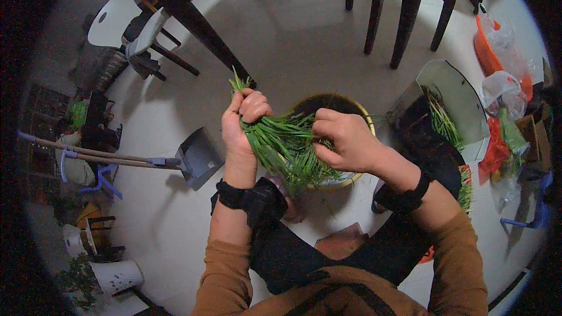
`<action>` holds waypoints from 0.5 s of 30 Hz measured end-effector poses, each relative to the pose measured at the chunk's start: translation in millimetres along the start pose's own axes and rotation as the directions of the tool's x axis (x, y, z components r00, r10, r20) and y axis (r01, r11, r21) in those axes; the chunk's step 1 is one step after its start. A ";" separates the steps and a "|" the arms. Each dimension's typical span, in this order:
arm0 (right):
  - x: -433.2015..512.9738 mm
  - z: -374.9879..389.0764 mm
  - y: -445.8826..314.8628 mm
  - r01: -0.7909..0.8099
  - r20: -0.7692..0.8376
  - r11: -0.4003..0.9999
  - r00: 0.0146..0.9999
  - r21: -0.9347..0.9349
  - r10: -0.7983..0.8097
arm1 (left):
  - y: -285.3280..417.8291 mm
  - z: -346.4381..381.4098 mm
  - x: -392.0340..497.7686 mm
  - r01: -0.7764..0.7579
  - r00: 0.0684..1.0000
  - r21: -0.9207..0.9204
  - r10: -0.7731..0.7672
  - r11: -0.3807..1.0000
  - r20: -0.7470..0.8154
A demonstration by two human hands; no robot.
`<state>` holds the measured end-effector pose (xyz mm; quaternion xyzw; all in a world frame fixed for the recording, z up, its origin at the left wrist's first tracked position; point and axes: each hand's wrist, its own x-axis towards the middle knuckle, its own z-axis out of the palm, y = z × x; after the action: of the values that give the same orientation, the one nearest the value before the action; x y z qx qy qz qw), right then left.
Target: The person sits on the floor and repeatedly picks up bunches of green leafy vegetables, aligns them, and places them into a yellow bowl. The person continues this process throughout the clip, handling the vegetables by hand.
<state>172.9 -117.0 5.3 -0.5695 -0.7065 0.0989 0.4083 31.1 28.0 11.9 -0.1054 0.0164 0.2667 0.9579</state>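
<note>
My left hand (246, 118) is closed around a bunch of long green leafy stalks (281, 138), with tips poking out above the fist. The rest of the bunch fans out to the right and droops over a round basin with a yellow rim (368, 118). At the right side of the bunch, the fingers of my right hand (342, 140) are curled against the leaves; whether they pinch any is hidden. Dark matter lies in the basin's far part. Both wrists wear black bands.
A dustpan (199, 158) with long handles lies to the left. On the right, a translucent bin (456, 105) has more green stalks beside black material. Beyond it are an orange basin (486, 48) and plastic bags (503, 92). Dark chair legs (404, 22) stand ahead.
</note>
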 end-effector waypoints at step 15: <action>6.0 -9.9 8.2 -0.247 -0.049 0.868 0.954 0.431 0.297 | -8.0 5.6 -1.7 0.132 0.977 -0.019 -0.126 0.991 0.175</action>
<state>185.6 -112.3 9.5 -0.5668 -0.5567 0.2724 0.5428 33.6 21.6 19.0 -0.0974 -0.0778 0.2123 0.9692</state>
